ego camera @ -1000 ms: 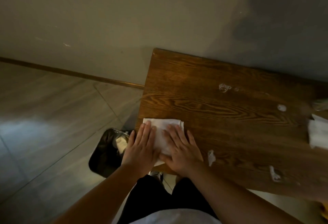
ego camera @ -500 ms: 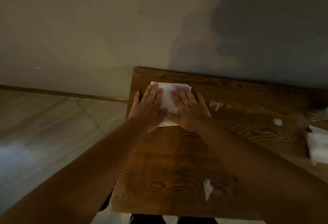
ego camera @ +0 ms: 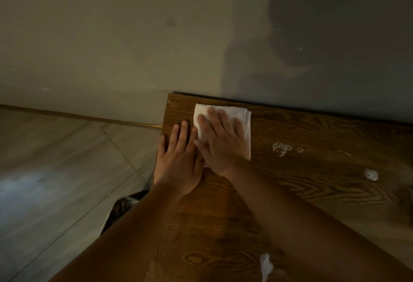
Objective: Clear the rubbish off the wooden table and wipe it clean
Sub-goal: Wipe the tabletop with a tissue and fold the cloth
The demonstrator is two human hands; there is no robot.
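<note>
The dark wooden table (ego camera: 312, 194) stands against the wall. A folded white tissue (ego camera: 240, 115) lies flat near its far left corner. My right hand (ego camera: 221, 145) presses palm-down on the tissue, fingers spread and pointing toward the wall. My left hand (ego camera: 178, 161) lies flat on the bare wood just left of the tissue, touching its edge and the right hand. White foamy blobs sit on the wood: one right of the tissue (ego camera: 280, 148), one further right (ego camera: 371, 174), and one near the front edge (ego camera: 266, 265).
A bin lined with a black bag (ego camera: 125, 205) stands on the floor beside the table's left edge, partly hidden by my left forearm. Grey floor tiles (ego camera: 55, 170) stretch to the left. The wall (ego camera: 201, 36) runs along the table's far edge.
Both hands pushed the tissue from the near left edge across to the far edge by the wall. My left hand has since slid off it onto bare wood.
</note>
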